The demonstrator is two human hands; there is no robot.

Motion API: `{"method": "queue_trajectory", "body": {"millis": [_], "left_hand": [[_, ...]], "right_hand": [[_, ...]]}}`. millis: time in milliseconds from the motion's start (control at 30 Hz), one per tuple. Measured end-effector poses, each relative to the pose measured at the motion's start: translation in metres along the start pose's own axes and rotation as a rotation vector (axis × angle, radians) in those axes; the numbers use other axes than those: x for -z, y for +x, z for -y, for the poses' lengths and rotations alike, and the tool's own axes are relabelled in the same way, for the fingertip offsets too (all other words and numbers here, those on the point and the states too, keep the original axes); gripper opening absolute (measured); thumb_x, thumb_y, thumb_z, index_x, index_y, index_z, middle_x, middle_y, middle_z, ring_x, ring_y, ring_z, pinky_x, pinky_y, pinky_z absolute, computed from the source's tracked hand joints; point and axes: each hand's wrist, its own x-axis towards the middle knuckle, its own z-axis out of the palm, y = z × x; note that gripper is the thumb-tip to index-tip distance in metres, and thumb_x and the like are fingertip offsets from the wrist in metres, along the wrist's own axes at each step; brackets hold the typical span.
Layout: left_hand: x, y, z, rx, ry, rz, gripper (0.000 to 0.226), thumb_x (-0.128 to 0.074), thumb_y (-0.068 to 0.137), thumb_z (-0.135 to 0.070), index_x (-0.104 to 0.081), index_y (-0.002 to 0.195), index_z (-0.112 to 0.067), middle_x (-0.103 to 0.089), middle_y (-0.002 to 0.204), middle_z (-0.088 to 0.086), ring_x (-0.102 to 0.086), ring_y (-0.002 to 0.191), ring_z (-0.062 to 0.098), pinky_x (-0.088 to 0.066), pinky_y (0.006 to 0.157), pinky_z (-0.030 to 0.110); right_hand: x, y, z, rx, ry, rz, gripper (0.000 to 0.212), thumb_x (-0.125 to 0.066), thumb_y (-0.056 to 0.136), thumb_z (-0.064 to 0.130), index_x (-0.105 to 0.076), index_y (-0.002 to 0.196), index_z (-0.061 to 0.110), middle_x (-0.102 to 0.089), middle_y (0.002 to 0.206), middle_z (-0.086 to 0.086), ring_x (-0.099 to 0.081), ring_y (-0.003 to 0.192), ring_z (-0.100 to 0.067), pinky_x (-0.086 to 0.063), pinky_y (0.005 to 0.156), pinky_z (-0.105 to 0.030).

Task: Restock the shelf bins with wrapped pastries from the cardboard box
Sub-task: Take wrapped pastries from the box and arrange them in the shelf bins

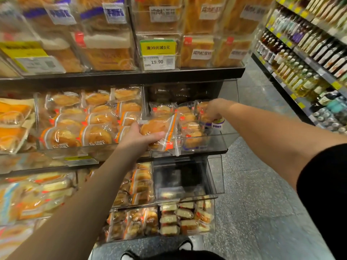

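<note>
The left grip [139, 136] is reaching forward to the middle shelf and is holding a wrapped pastry [157, 128], a round golden bun in clear film with an orange stripe. The thumb is lying across the lower edge of the wrapper and the fingers are curling underneath it. The pastry is hanging over the front edge of the clear right-hand bin [216, 141], tilting slightly with its striped end pointing away from the left grip.

The right grip [213, 111] is reaching deeper into that same bin, just beyond and to the right of the left grip. Its fingers are curling down around a pastry with a purple-edged wrapper [216, 123], pinching it at the back right of the bin. Between the two grips, more wrapped buns [189, 117] are lying in loose rows, touching one another.

To the left of the left grip, a neighbouring bin [37, 117] is holding tightly packed orange-striped pastries [95, 136]. Below both grips, lower bins are holding small pale cake slices [185, 214]. Above the grips, a yellow and white price tag [158, 55] is hanging on the upper shelf. Well to the right of the right grip, bottles [308, 59] are lining another shelf across the aisle. The cardboard box is not showing in this view.
</note>
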Motion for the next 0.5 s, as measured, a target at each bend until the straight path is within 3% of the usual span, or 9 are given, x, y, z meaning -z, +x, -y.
{"method": "queue_trajectory", "body": {"millis": [100,167,333,400,500], "left_hand": [[-0.002,-0.001,-0.001,0.025,-0.004,-0.019,0.095,-0.083,0.075,-0.038,-0.028,0.149,-0.015,-0.052,0.119,0.002,-0.058,0.100,0.020,-0.054,0.084,0.037],[-0.002,-0.002,-0.001,0.026,-0.012,-0.028,0.094,-0.082,0.075,-0.038,-0.029,0.149,-0.015,-0.051,0.109,-0.003,-0.057,0.096,0.017,-0.053,0.077,0.034],[-0.003,-0.003,-0.002,0.047,-0.052,-0.027,0.092,-0.083,0.075,-0.038,-0.030,0.148,-0.017,-0.050,0.101,-0.007,-0.060,0.099,0.021,-0.055,0.090,0.045],[-0.003,-0.004,-0.002,0.054,-0.074,-0.028,0.082,-0.081,0.077,-0.035,-0.034,0.142,-0.019,-0.050,0.098,-0.008,-0.061,0.096,0.020,-0.056,0.084,0.041],[-0.003,-0.006,-0.001,0.054,-0.102,-0.027,0.070,-0.080,0.079,-0.032,-0.036,0.132,-0.022,-0.054,0.103,-0.004,-0.063,0.092,0.018,-0.055,0.076,0.035]], "right_hand": [[-0.001,0.011,-0.005,0.034,0.000,0.025,0.039,-0.072,0.085,0.028,-0.064,0.120,0.014,-0.063,0.104,-0.005,-0.061,0.094,-0.022,-0.052,0.082,-0.034],[-0.001,0.014,-0.007,0.062,-0.008,0.018,0.048,-0.074,0.084,0.026,-0.061,0.128,0.015,-0.062,0.112,-0.005,-0.060,0.098,-0.023,-0.051,0.084,-0.034],[-0.006,0.011,-0.007,0.146,-0.058,-0.129,0.046,-0.072,0.085,0.019,-0.058,0.129,0.013,-0.061,0.116,-0.006,-0.057,0.096,-0.021,-0.049,0.080,-0.032],[-0.012,0.013,-0.006,0.150,0.000,-0.186,0.048,-0.071,0.085,0.012,-0.057,0.132,0.014,-0.060,0.114,-0.006,-0.058,0.100,-0.023,-0.051,0.087,-0.035],[-0.025,0.016,-0.008,0.159,0.140,-0.217,0.051,-0.070,0.087,0.012,-0.049,0.133,0.018,-0.058,0.104,-0.002,-0.056,0.095,-0.021,-0.049,0.081,-0.035]]}}
